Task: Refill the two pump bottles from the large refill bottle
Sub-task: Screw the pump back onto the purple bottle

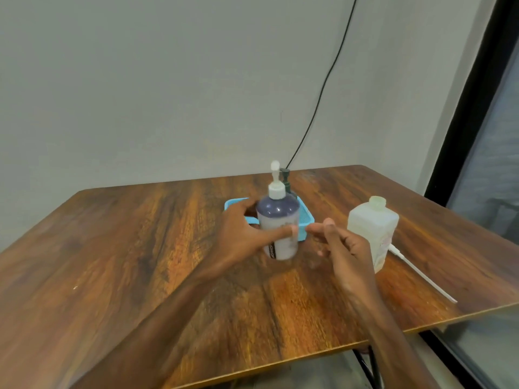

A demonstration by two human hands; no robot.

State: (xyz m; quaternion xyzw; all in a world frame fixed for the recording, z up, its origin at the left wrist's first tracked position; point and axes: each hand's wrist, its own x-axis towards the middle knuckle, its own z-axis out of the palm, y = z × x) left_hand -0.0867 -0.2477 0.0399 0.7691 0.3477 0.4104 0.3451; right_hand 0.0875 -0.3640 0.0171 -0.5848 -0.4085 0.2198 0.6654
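A purple-and-white pump bottle [278, 220] with a white pump head stands upright on the wooden table [140, 248], just in front of a blue tray. My left hand [241, 234] is wrapped around its body. A second pump bottle with a dark pump [286, 179] stands in the tray behind it, mostly hidden. The large translucent refill bottle [370, 228] stands uncapped to the right. My right hand [342, 248] hovers between the two bottles with fingers apart, holding nothing.
The blue tray [307, 220] sits mid-table near the back. A white pump tube [421, 273] lies on the table right of the refill bottle, near the right edge. A black cable [323, 88] runs down the wall behind. A dark window frame stands at the right.
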